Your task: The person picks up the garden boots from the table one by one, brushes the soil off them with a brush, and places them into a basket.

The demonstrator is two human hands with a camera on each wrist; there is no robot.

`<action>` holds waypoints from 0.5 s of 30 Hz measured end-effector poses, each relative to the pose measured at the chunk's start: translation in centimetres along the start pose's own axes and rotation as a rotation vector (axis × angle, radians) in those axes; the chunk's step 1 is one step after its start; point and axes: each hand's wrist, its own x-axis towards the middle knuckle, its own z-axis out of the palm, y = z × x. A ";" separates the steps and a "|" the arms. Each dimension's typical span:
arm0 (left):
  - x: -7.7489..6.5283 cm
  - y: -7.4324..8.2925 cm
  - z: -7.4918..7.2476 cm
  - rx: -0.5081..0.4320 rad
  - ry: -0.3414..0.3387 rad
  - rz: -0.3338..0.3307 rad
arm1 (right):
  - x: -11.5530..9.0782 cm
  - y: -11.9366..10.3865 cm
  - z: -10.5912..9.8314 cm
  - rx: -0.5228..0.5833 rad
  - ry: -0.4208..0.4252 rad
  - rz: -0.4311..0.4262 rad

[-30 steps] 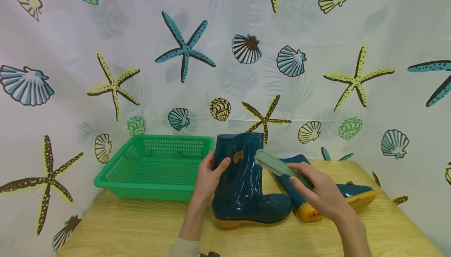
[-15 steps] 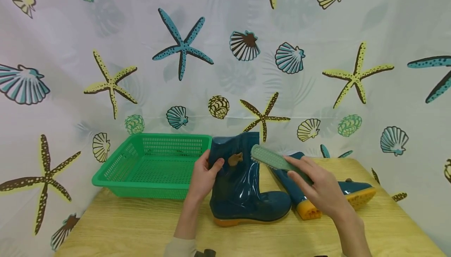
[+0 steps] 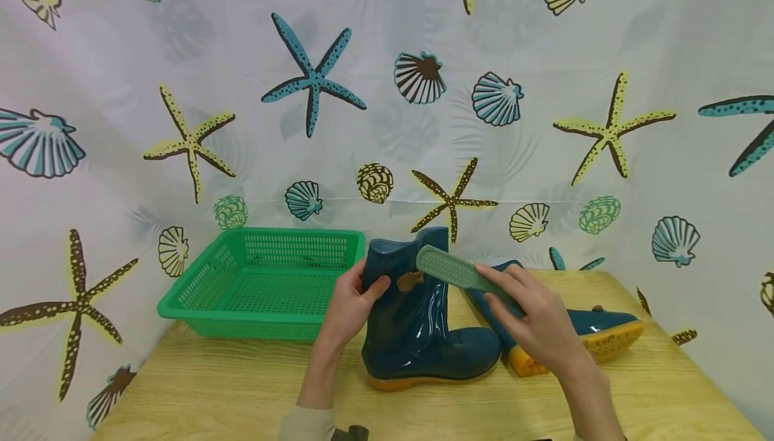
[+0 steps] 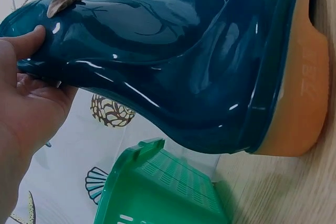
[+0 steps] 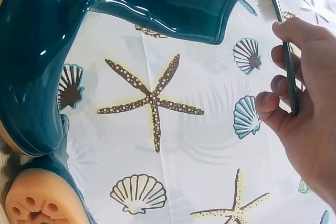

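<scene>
Head view, clock centred on the upright boot. Glossy dark-blue rubber boot with orange sole (image 3: 404,340) stands on the pale wood-grain tabletop (image 3: 242,387). Left hand (image 3: 347,305), at 10 o'clock, grips its shaft, thumb on the near face. Irregular brown lump (image 3: 410,282) sticks to the shaft towards 12 o'clock, just beside the thumb. Right hand (image 3: 538,320), at 3 o'clock, grips a slim pale-green brush with white bristles (image 3: 453,269); its head reaches 1 o'clock, near the lump; bristle contact cannot be told. Second blue boot, yellow-orange soled (image 3: 598,322), lies on its side at 3 o'clock. Green perforated plastic basket (image 3: 242,325) at 9 to 10 o'clock
</scene>
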 end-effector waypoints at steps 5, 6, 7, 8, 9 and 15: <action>0.1 0.1 0.1 -0.016 -0.041 0.003 | 0.2 -0.4 0.4 0.000 -0.022 -0.008; 0.1 0.1 0.1 -0.017 -0.042 0.001 | 0.3 -0.4 0.5 0.004 -0.024 -0.012; 0.1 0.2 0.1 -0.018 -0.041 0.000 | 0.3 -0.5 0.6 0.006 -0.028 -0.014; 0.1 0.2 0.1 -0.019 -0.040 -0.003 | 0.3 -0.6 0.7 0.007 -0.032 -0.015; 0.0 0.2 0.1 -0.021 -0.041 -0.005 | 0.3 -0.6 0.8 0.007 -0.036 -0.016; -0.1 0.2 0.0 -0.028 -0.060 -0.008 | 0.2 -0.8 1.1 0.001 -0.044 -0.012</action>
